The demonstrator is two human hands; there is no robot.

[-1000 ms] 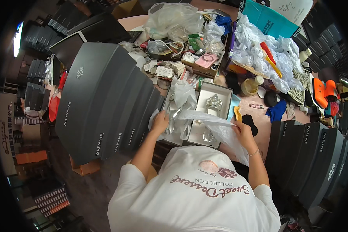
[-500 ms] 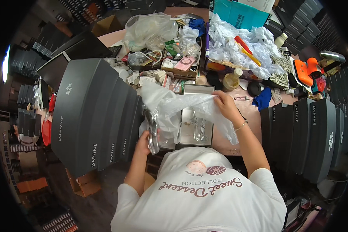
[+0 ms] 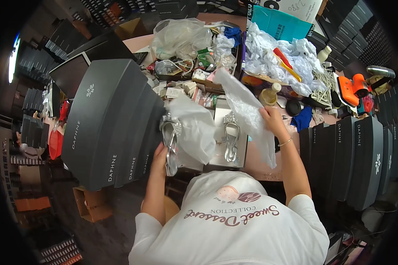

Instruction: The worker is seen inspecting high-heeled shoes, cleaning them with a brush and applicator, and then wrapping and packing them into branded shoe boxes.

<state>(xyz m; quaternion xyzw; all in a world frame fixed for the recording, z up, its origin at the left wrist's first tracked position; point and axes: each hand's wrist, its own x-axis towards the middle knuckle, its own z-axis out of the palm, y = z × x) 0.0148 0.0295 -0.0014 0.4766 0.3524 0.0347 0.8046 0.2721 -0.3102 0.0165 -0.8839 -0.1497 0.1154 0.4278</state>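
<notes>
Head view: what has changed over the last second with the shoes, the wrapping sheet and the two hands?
The left hand has lifted one silver shoe out of the open box, to the left. The right hand has pulled the translucent wrapping sheet up and to the right, uncovering the second silver shoe, which stays in the box. The stack of grey boxes and the table clutter stayed put.
</notes>
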